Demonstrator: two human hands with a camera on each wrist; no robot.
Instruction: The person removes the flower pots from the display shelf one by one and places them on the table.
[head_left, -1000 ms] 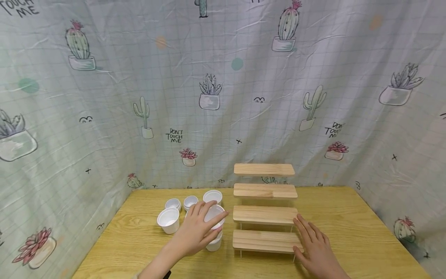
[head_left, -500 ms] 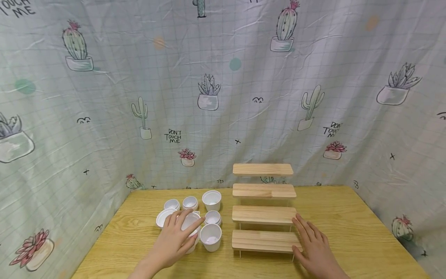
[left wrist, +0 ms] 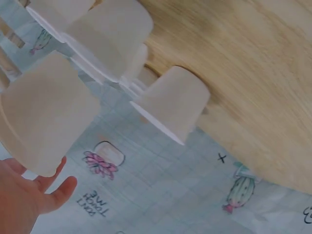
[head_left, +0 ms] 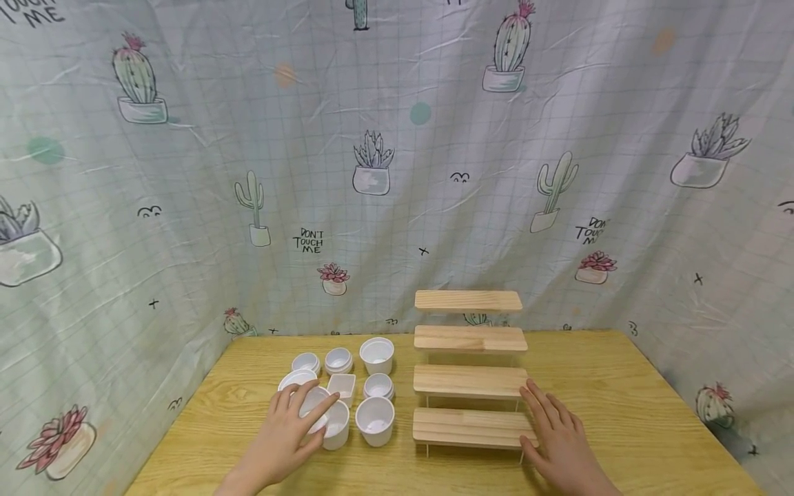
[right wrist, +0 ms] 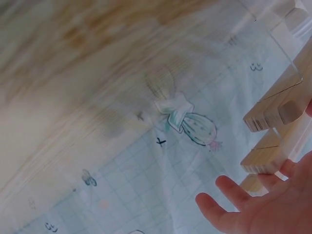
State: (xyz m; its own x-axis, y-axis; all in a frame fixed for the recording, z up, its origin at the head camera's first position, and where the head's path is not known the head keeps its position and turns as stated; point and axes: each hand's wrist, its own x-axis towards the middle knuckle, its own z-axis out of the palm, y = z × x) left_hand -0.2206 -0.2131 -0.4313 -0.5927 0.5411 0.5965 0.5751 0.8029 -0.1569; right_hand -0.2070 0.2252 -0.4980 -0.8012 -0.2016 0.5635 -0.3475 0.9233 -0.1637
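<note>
My left hand (head_left: 279, 427) grips a white tapered cup (left wrist: 48, 109) by its rim, and the cup hangs above the others, hiding part of what lies behind it. Just right of it a similar white cup (head_left: 337, 426) stands upright on the table, with another white cup (head_left: 375, 421) farther right. My right hand (head_left: 561, 437) touches the right end of a tiered wooden display stand (head_left: 469, 381), its fingers fairly straight along the lower steps. The right wrist view shows the same fingers beside the ends of the wooden boards (right wrist: 273, 114).
Behind the held cup is a wide white cup (head_left: 298, 377). A small square dish (head_left: 341, 387), low round dishes (head_left: 338, 359) and a larger cup (head_left: 376, 354) fill the left side of the wooden table (head_left: 620, 386). A cactus-print curtain (head_left: 397, 227) surrounds the table.
My left hand has carried the white cup leftward, past the front row, uncovering the small square dish and the cups on the right. My right hand stays at the stand's end.
</note>
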